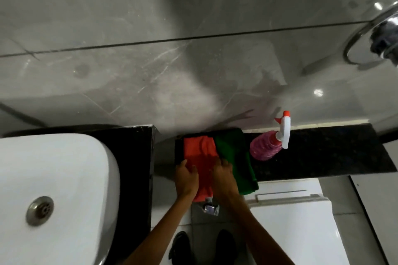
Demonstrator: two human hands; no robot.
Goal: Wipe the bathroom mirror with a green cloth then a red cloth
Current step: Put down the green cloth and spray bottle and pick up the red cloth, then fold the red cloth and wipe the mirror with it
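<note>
1. both hands press flat on the red cloth (200, 157), left hand (187, 177) and right hand (224, 175), fingers spread, clenching nothing.
2. green cloth (234, 157) lies just right of it on the dark bench (323, 153).
3. pink spray bottle (269, 144) stands behind the green cloth.

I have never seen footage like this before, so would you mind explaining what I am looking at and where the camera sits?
There is no machine here: a person wears a wide-angle camera on the head, looking down at their own two bare hands. That explains the bent edges and the shoes at the bottom.

The left hand and right hand both rest on a red cloth, which lies on a dark counter. Whether they grip it or only press it flat is hard to tell. Beside it, to the right, lies a green cloth, then a pink spray bottle with a white trigger. A white sink is on the left. No mirror is in view.
</note>
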